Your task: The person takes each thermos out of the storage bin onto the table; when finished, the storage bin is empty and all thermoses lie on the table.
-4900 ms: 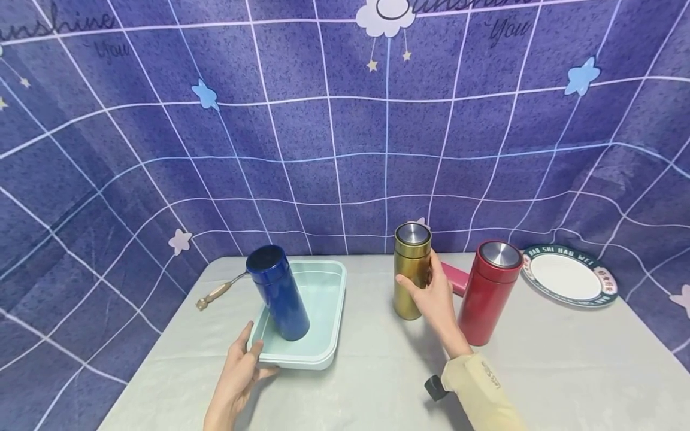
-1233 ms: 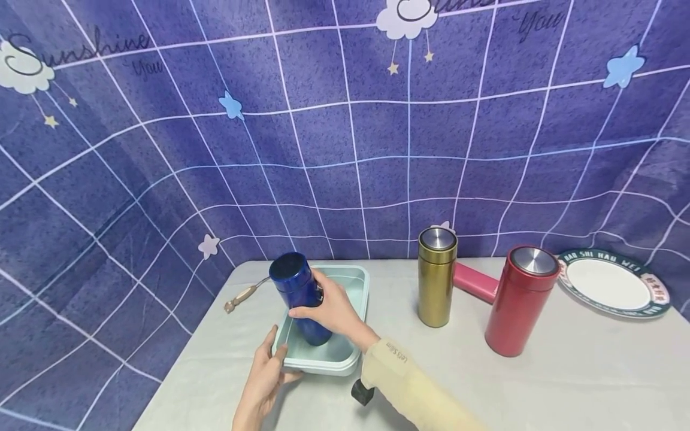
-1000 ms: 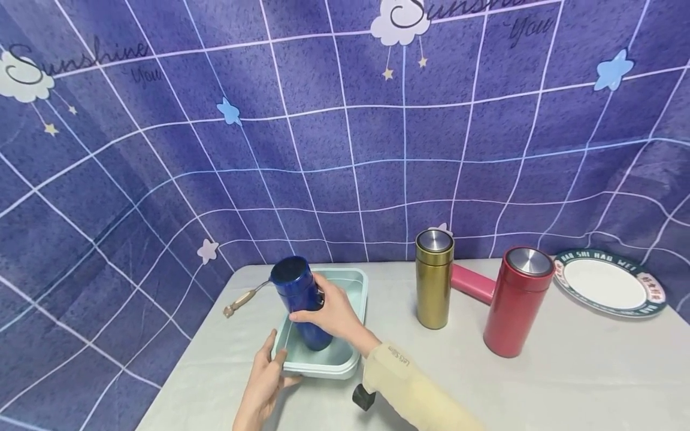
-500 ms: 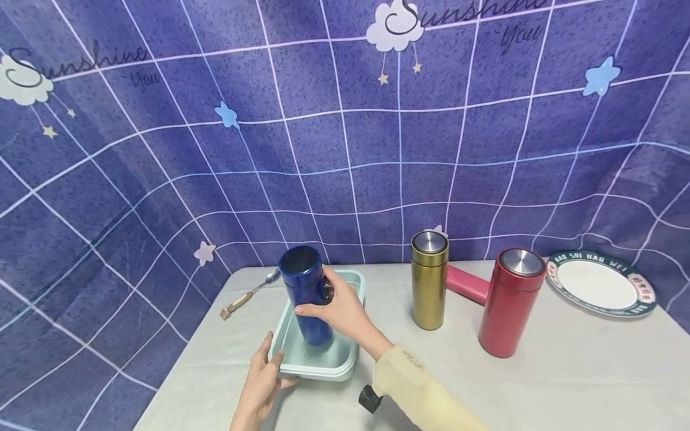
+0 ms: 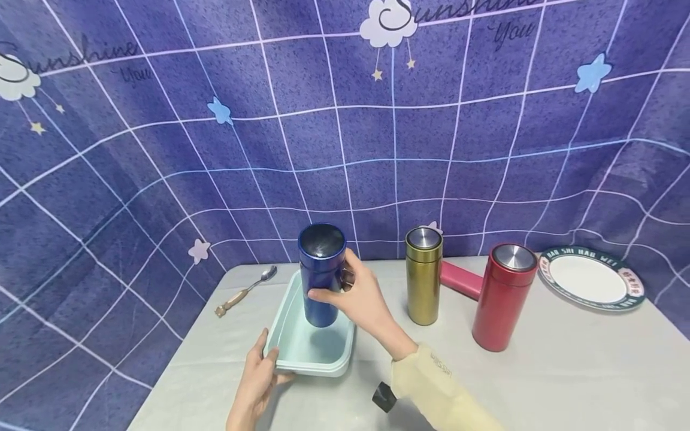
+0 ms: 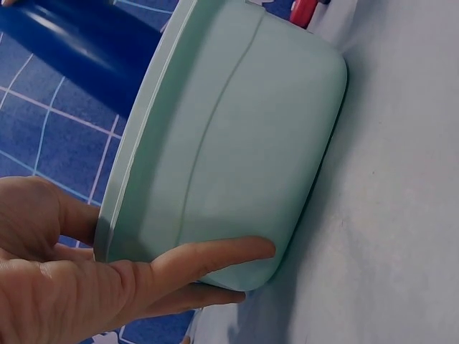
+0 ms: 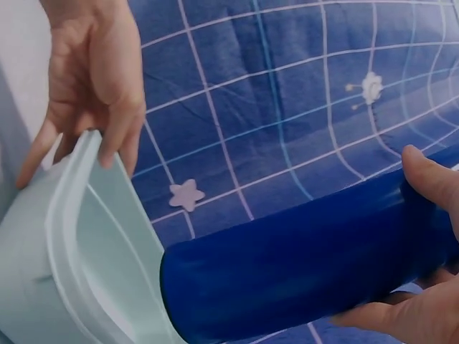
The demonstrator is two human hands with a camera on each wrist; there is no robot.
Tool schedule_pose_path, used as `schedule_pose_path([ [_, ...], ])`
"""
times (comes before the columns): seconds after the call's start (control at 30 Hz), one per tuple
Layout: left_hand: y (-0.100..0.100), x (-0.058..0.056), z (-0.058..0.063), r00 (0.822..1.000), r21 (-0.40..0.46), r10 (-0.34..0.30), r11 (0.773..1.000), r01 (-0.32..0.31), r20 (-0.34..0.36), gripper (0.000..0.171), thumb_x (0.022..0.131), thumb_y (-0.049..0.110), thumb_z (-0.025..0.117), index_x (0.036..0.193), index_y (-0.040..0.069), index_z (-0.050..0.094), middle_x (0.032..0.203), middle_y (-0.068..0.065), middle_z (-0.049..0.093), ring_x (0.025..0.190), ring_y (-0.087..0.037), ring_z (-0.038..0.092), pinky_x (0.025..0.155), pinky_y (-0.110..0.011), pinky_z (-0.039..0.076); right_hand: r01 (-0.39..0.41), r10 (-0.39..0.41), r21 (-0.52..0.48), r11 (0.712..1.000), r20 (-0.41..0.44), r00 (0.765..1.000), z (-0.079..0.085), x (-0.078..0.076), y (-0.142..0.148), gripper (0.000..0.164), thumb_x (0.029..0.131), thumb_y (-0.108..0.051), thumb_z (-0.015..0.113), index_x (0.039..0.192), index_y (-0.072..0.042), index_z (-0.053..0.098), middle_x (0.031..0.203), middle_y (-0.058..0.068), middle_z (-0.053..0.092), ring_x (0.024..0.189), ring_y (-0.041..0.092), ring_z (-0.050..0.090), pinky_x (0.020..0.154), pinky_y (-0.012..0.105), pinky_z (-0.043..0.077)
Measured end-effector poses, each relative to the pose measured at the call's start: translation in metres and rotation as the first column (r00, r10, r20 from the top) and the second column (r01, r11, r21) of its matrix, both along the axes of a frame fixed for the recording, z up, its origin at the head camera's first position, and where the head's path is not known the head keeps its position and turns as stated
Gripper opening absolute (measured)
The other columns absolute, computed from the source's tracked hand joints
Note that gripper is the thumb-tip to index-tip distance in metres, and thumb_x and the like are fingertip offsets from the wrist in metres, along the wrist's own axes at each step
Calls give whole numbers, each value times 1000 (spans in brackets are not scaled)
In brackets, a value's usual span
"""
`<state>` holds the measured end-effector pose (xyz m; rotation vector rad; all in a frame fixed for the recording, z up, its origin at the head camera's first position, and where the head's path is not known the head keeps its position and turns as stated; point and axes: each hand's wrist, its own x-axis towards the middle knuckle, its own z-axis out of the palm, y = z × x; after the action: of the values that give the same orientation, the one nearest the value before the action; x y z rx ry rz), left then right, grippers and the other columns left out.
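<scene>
My right hand (image 5: 366,299) grips a blue thermos flask (image 5: 318,272) round its upper body, the thumb on the near side. The flask hangs nearly upright over a pale mint plastic tub (image 5: 309,366), its base above the tub's floor. In the right wrist view, the bottom end of the blue flask (image 7: 287,265) overlaps the tub's opening. My left hand (image 5: 257,374) holds the tub at its near left corner. The left wrist view shows fingers (image 6: 222,254) along the outer wall of the tub (image 6: 244,143), with the thumb side at the rim.
A spoon with a brownish handle (image 5: 242,296) lies left of the tub. To the right stand a gold flask (image 5: 423,290) and a larger red flask (image 5: 498,311), with a pinkish-red case (image 5: 462,280) behind. A green-rimmed plate (image 5: 587,278) lies far right. A patterned curtain (image 5: 345,137) backs the table.
My right hand left the gold flask, now standing alone, and took hold of the blue one in the tub. It has lifted that flask up and rightward, uncovering the spoon's bowl. My left hand stays.
</scene>
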<state>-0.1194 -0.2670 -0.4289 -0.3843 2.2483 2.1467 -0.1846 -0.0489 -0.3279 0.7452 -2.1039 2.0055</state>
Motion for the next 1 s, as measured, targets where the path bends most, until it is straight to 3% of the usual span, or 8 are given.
schedule_pose_path([
  [0.17,0,1,0,1000,-11,-1,1000,1,4,63,102,3,22,151,-3,-18,154,-38,-6,132,-63,23,88,-57,55,30,-31,-27,999,-14,999,7,5,17,67,73,-15,87,132,-20,55,120,7,67,105,25,67,96,46,55],
  [0.4,3,0,3,1000,-62,3,998,-3,11,64,101,3,22,151,-4,-18,154,-39,-5,132,-61,27,87,-49,58,120,-123,-42,992,-77,989,13,10,42,68,69,-11,89,129,-18,57,114,6,70,96,19,67,84,37,57],
  [0.73,3,-1,3,1000,-82,5,997,-3,17,64,101,3,22,150,-4,-19,154,-39,-6,132,-60,26,85,-48,59,155,-158,-65,986,-43,986,10,13,70,74,68,-7,89,133,-18,56,119,9,68,107,23,66,95,44,55],
  [1.0,3,-3,1,1000,-80,7,997,-5,22,65,102,4,23,150,-3,-19,155,-38,-6,133,-59,27,86,-47,59,175,-175,10,985,-4,985,-1,10,84,77,67,-8,90,135,-18,55,123,12,66,110,27,66,100,44,52],
])
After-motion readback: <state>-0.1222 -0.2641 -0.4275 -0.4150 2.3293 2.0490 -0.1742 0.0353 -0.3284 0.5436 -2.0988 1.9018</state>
